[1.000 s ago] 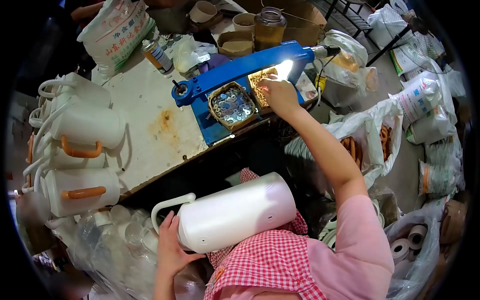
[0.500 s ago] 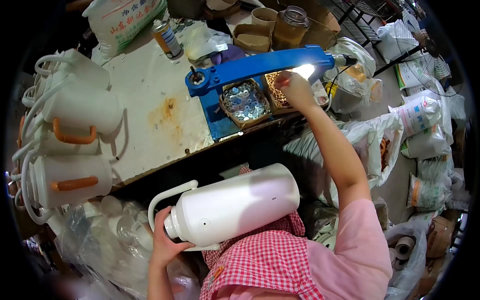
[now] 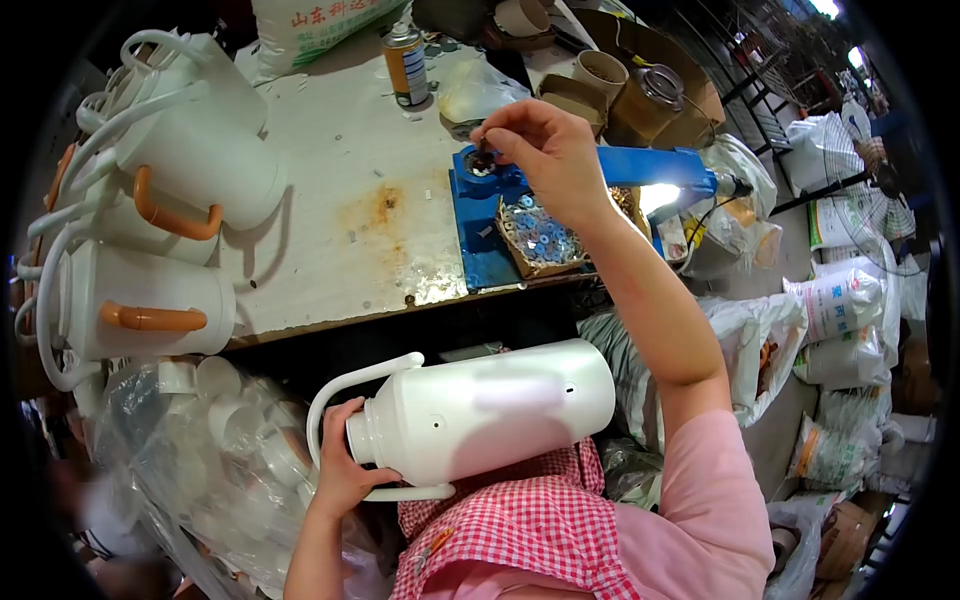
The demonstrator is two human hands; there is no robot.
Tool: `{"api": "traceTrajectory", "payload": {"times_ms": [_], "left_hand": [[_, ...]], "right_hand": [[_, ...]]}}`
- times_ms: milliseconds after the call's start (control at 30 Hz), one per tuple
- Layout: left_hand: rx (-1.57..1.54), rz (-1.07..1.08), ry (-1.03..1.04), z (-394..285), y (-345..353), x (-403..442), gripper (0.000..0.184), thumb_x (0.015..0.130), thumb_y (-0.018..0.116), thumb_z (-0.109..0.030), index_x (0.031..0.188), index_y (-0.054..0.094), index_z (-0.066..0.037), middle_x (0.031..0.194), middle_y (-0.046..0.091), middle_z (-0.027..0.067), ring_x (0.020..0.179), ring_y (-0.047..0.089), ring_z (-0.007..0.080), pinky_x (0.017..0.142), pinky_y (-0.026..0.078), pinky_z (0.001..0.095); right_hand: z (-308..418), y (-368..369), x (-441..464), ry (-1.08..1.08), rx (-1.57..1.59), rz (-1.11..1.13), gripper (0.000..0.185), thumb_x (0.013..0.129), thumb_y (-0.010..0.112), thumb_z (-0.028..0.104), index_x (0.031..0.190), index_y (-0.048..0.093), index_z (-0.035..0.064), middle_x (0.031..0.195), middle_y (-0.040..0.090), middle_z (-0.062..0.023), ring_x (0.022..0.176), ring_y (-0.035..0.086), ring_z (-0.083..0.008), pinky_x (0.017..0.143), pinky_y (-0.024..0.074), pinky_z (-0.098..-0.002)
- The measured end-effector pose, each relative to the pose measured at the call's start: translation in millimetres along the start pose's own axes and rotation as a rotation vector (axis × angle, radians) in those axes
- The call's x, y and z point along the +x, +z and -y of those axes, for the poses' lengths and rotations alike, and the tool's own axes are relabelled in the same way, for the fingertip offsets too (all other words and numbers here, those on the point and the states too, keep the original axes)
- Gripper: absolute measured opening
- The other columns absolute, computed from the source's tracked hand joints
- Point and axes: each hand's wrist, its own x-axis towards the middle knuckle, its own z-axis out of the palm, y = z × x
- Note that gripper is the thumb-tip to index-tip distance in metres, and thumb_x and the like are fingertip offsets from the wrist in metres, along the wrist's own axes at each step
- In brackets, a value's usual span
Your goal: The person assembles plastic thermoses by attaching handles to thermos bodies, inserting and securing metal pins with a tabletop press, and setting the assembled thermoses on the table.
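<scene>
My left hand (image 3: 348, 462) is wrapped round the neck of a white thermos flask body (image 3: 500, 405), which lies on its side across my lap. A white carrying handle (image 3: 345, 378) loops past the neck, and small holes show in the flask's side. My right hand (image 3: 553, 165) is pinched closed over the round end of a blue metal arm fixture (image 3: 640, 165). Its fingertips are at the dark post there; what they hold is too small to name. Just below that hand stands a box of washers (image 3: 540, 232), and the box of brass-coloured pieces (image 3: 628, 203) is partly hidden by my forearm.
White flask bodies with orange grips (image 3: 155, 318) stand at the table's left. A spray can (image 3: 405, 65), a plastic bag (image 3: 485, 90) and a glass jar (image 3: 648, 105) are farther back. A bag of white cups (image 3: 235, 420) lies lower left; sacks (image 3: 840, 305) line the right.
My right hand has moved left from the box of brass-coloured pieces to the round end of the blue arm. My left hand still holds the flask; the view has shifted.
</scene>
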Motion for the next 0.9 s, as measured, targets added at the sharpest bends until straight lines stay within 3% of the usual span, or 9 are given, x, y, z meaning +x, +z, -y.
{"api": "traceTrajectory", "payload": {"times_ms": [433, 600, 767, 833, 900], "left_hand": [[0.018, 0.027, 0.017, 1, 1, 7, 0.112, 0.040, 0.098, -0.021, 0.139, 0.047, -0.009, 0.125, 0.049, 0.0132, 0.119, 0.051, 0.0329, 0.104, 0.043, 0.0408], [-0.031, 0.030, -0.002, 5, 5, 6, 0.114, 0.042, 0.099, -0.031, 0.140, 0.045, -0.007, 0.127, 0.047, 0.0128, 0.119, 0.051, 0.0316, 0.104, 0.042, 0.0413], [-0.049, 0.012, -0.032, 9, 6, 6, 0.118, 0.042, 0.098, -0.043, 0.140, 0.045, -0.006, 0.127, 0.047, 0.0128, 0.120, 0.050, 0.0310, 0.105, 0.042, 0.0411], [-0.053, 0.018, -0.020, 8, 6, 4, 0.112, 0.049, 0.097, -0.044, 0.140, 0.045, -0.006, 0.127, 0.047, 0.0130, 0.120, 0.050, 0.0312, 0.105, 0.042, 0.0414], [-0.089, 0.009, -0.076, 12, 8, 4, 0.098, 0.060, 0.093, -0.040, 0.139, 0.045, -0.006, 0.127, 0.046, 0.0135, 0.121, 0.050, 0.0311, 0.106, 0.041, 0.0420]], "right_hand": [[12, -7, 6, 0.105, -0.059, 0.107, 0.013, 0.094, 0.068, 0.009, 0.102, 0.070, -0.0011, 0.093, 0.074, -0.0059, 0.085, 0.068, -0.0096, 0.076, 0.0543, -0.0244], [22, -8, 11, 0.123, -0.212, 0.178, 0.013, 0.091, 0.070, 0.009, 0.100, 0.071, 0.0005, 0.089, 0.072, -0.0063, 0.085, 0.067, -0.0123, 0.080, 0.0529, -0.0274], [11, -11, 7, 0.102, -0.125, 0.175, 0.016, 0.090, 0.071, 0.010, 0.104, 0.071, 0.0019, 0.092, 0.072, -0.0053, 0.086, 0.067, -0.0118, 0.082, 0.0522, -0.0276], [13, -11, 3, -0.042, -0.035, 0.053, 0.018, 0.092, 0.069, 0.005, 0.110, 0.070, 0.0012, 0.097, 0.073, -0.0054, 0.087, 0.067, -0.0087, 0.077, 0.0542, -0.0246], [10, -32, 16, -0.079, -0.188, -0.121, 0.021, 0.093, 0.069, 0.008, 0.113, 0.071, 0.0033, 0.097, 0.073, -0.0037, 0.085, 0.067, -0.0086, 0.078, 0.0544, -0.0242]]}}
